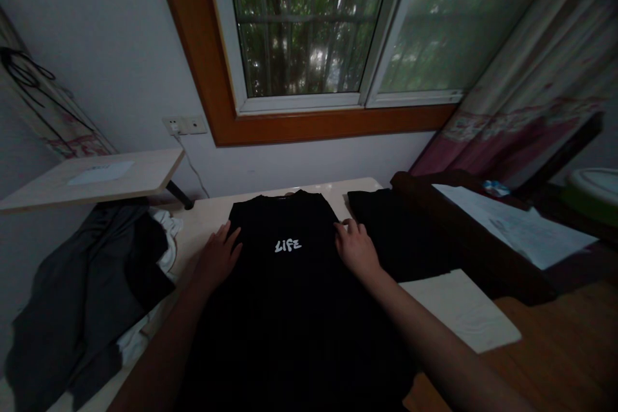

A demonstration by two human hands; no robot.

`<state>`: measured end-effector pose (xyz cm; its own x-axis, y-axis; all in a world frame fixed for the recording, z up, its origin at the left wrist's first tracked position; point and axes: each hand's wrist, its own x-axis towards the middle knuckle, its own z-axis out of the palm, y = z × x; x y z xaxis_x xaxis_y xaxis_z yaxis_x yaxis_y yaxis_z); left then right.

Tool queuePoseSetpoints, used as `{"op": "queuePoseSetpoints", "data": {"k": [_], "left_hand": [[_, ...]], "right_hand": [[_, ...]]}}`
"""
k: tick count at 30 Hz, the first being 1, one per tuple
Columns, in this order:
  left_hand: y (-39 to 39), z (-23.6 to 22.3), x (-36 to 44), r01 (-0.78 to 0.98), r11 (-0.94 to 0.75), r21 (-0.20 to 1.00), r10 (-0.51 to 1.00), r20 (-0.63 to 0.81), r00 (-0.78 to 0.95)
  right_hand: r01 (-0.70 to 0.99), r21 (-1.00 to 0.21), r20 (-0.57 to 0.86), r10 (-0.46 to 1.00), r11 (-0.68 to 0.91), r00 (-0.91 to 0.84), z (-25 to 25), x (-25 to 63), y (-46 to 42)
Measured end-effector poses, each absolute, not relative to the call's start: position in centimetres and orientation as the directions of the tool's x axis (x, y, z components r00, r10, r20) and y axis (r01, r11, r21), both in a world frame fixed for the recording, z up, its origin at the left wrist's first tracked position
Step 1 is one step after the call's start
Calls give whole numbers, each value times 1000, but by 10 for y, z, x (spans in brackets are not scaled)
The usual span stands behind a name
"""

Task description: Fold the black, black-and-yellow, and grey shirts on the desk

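Observation:
A black T-shirt (290,296) lies spread out before me, its neckline toward the window and small white lettering on the chest. My left hand (219,257) rests at the shirt's left edge near the shoulder, fingers apart. At the opposite edge my right hand (358,250) has its fingers bent, with thumb and forefinger closed on the black cloth. The shirt's lower part runs out of the picture between my forearms.
A heap of dark grey clothes (82,290) lies left, below a small raised shelf (145,170). Folded black cloth (410,232) lies right on the pale table (463,309), beside dark brown furniture (502,264) bearing a white sheet (516,225). A cord (196,167) hangs from the wall socket.

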<state>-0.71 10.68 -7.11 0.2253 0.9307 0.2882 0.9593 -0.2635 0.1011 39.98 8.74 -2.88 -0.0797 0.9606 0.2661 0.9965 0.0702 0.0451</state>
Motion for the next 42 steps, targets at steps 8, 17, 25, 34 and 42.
{"op": "queuePoseSetpoints", "data": {"k": [8,17,25,34,42], "left_hand": [[91,-53,-28,932,-92,351,971,239,6],[88,-46,-23,870,-64,489,987,159,-16],[89,-50,-32,930,-58,363,964,261,-42],[81,-44,-45,957,44,287,965,237,-115],[60,-51,-61,944,47,327,965,229,-127]], "right_hand": [[998,52,86,996,-32,28,-26,403,95],[997,47,67,996,56,-59,-23,402,115],[992,35,50,992,118,-119,-19,394,152],[984,-30,20,984,176,-175,-11,372,186],[968,-82,36,971,237,-235,-10,356,203]]}}
